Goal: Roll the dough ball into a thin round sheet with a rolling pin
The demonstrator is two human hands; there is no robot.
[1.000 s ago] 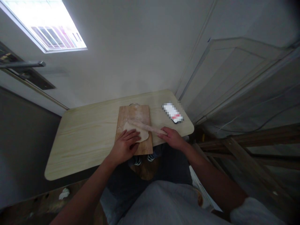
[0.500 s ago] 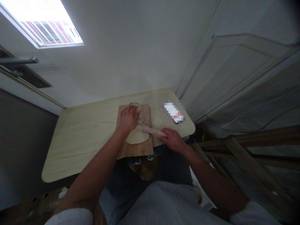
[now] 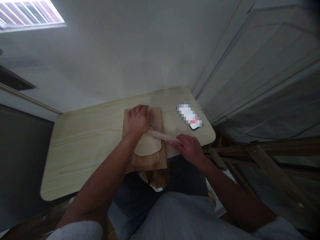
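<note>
The near right corner of the wooden cutting board (image 3: 151,162) appears to jut past the table edge towards the wearer's dark trousers (image 3: 186,176); in my judgement, firm pressure there could tip or shift it. The dough sheet (image 3: 148,146) lies flat on the middle of the board, partly hidden by the left forearm, its right margin close to the board's right edge; a sideways drag could carry it over. The right hand (image 3: 191,148), just right of the board, is closed around the near end of a rolling pin (image 3: 163,136), which slants across the far part of the dough. Held at that end, the pin could bear unevenly and leave thick and thin patches; a tacky surface could make it catch. The left hand (image 3: 138,120) is over the board's far half with fingers bent; whether it grips the pin's hidden end or the dough's edge cannot be told. Under the board is a pale wood-grain table (image 3: 85,140), extending well to its left; a phone (image 3: 195,126), partly pixelated, lies to its right. Farther right of the board stands a dark timber frame (image 3: 266,163). Beyond the board rises a white door (image 3: 140,50), with a barred window (image 3: 27,14) to the upper left.
</note>
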